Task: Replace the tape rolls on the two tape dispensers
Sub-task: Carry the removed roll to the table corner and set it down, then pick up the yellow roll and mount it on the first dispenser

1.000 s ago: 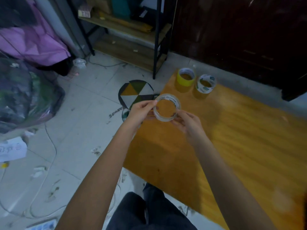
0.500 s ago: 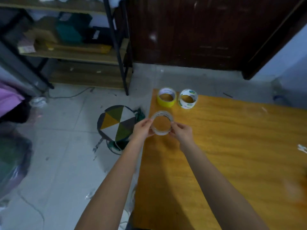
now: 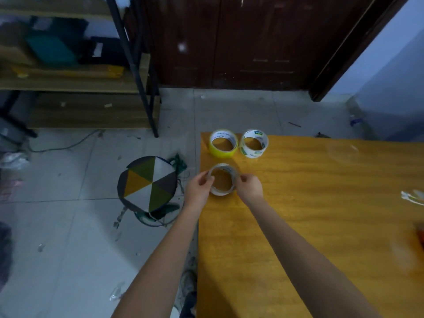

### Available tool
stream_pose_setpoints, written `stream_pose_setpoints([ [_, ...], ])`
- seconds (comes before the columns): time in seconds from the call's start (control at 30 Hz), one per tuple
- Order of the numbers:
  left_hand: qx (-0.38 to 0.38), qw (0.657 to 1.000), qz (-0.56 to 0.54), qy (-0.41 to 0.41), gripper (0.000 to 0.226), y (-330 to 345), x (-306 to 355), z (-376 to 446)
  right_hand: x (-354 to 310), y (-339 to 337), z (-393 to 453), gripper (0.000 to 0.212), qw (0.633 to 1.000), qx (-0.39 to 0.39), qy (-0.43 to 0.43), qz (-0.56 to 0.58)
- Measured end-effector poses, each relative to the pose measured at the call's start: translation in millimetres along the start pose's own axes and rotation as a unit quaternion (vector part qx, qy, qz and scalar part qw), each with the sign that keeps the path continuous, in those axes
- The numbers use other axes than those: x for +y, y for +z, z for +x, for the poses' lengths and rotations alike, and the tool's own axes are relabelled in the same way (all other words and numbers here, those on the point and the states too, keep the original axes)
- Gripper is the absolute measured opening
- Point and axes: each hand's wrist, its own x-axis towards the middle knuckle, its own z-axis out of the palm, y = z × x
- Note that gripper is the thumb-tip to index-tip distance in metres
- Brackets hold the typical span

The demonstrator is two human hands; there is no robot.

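Clear tape, a roll point(image 3: 222, 180) with a pale cardboard core, sits between the person's two hands over the near-left corner of the orange wooden table point(image 3: 309, 214). The left hand point(image 3: 199, 188) pinches the roll's rim at nine o'clock, thumb and fingers closed on the edge. The right hand point(image 3: 249, 187) grips the opposite rim at three o'clock in the same closed pinch. The roll is tilted, its open centre facing up toward the camera; whether its lower edge touches the tabletop cannot be told.

At twelve o'clock from the held roll, near the table's far edge, a yellow tape roll point(image 3: 223, 145) lies flat, and just beside it at about one o'clock lies a white printed tape roll point(image 3: 254, 143); the two nearly touch. Farther off at two o'clock a faint transparent ring point(image 3: 343, 152) rests on the wood, too blurred to identify.

On the tiled floor point(image 3: 68, 226) at nine o'clock from the hands stands a round stool point(image 3: 148, 184) with a seat of coloured wedges. Behind it, at eleven o'clock, a metal-framed wooden shelf point(image 3: 80, 83) carries boxes, with a dark wooden cabinet point(image 3: 241, 42) at twelve.
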Motion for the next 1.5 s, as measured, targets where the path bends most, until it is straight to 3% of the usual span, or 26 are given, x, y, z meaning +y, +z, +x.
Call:
stream_pose_setpoints([
  [0.1, 0.007, 0.999, 0.023, 0.029, 0.034, -4, 0, -3, -15, -10, 13, 0.039, 0.969, 0.082, -0.179, -0.147],
  [0.17, 0.037, 0.985, 0.146, 0.085, 0.033, -5, -1, -12, -30, -15, 28, 0.051, 0.935, 0.076, -0.257, -0.232],
  [0.23, 0.088, 0.937, 0.295, 0.166, 0.035, -4, -7, -30, -45, -15, 41, 0.060, 0.899, 0.040, -0.266, -0.346],
  [0.33, 0.053, 0.865, 0.400, 0.299, 0.043, 7, -19, -60, -56, -9, 55, 0.052, 0.835, 0.021, -0.249, -0.490],
  [0.47, 0.002, 0.826, 0.468, 0.314, 0.067, 21, -43, -72, -58, -5, 68, 0.039, 0.800, 0.013, -0.259, -0.542],
  [0.7, 0.012, 0.814, 0.508, 0.280, 0.081, 26, -46, -69, -49, -13, 74, 0.032, 0.826, 0.037, -0.321, -0.461],
  [0.8, 0.020, 0.815, 0.508, 0.277, 0.081, 29, -39, -56, -38, -30, 68, 0.032, 0.867, 0.106, -0.370, -0.315],
  [0.9, 0.031, 0.802, 0.529, 0.277, 0.079, 31, -24, -32, -22, -48, 47, 0.023, 0.862, 0.219, -0.426, -0.168],
  [1.03, 0.003, 0.785, 0.568, 0.247, 0.076, 34, 2, 2, 9, -56, 30, 0.022, 0.871, 0.267, -0.380, -0.162],
  [1.17, 0.007, 0.770, 0.598, 0.224, 0.075, 36, 24, 24, 36, -52, 18, 0.023, 0.886, 0.255, -0.345, -0.175],
  [1.27, 0.022, 0.815, 0.520, 0.255, 0.068, 34, 32, 19, 43, -53, 10, 0.023, 0.888, 0.249, -0.339, -0.186],
  [1.33, 0.038, 0.893, 0.368, 0.257, 0.060, 31, 38, 3, 44, -55, 2, 0.025, 0.883, 0.254, -0.342, -0.197],
  [1.4, -0.026, 0.977, 0.136, 0.162, 0.060, 28, 49, -22, 46, -56, -9, 0.025, 0.877, 0.255, -0.350, -0.209],
  [1.47, -0.098, 0.991, -0.071, 0.059, 0.064, 27, 60, -44, 50, -57, -20, 0.026, 0.872, 0.250, -0.360, -0.218],
  [1.5, -0.117, 0.987, -0.107, 0.033, 0.063, 27, 63, -53, 54, -59, -27, 0.027, 0.870, 0.244, -0.365, -0.225],
])
